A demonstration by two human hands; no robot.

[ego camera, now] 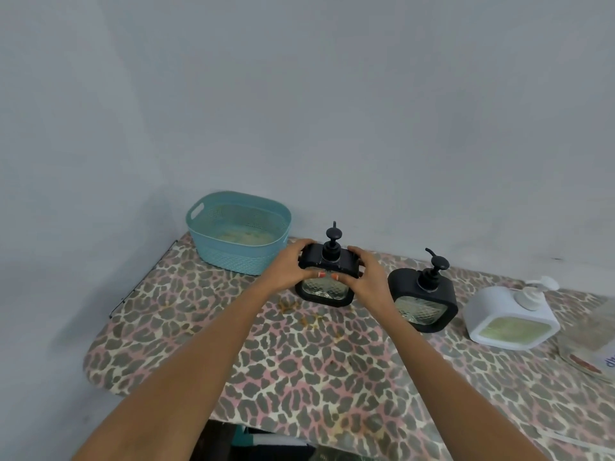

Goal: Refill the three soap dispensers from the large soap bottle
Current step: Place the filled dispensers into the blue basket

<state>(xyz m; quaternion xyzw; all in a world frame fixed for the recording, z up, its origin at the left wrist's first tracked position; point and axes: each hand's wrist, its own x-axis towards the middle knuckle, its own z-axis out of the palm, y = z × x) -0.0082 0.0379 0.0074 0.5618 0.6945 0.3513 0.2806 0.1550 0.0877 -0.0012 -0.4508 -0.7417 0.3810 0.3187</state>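
Both our hands clasp the leftmost black dispenser (pixel 324 289): our left hand (pixel 288 269) curls round its left shoulder and our right hand (pixel 367 281) round its right, with both thumbs pressed on the front just under the black top. It seems to rest on the leopard-print cloth (pixel 299 361), just beside the teal basket (pixel 238 234), with its pump (pixel 333 232) screwed in place. We judge the opening step is at hand, and the risks start there. The body looks like glass in a smooth frame, so a soapy grip could let it twist or slip. Our right forearm passes close to the second black dispenser (pixel 422 301), and a careless elbow might topple it. The white dispenser (pixel 509 321) stands further right. The large soap bottle (pixel 592 341) lies half out of view at the far right, so carrying soap across could drip on the cloth.
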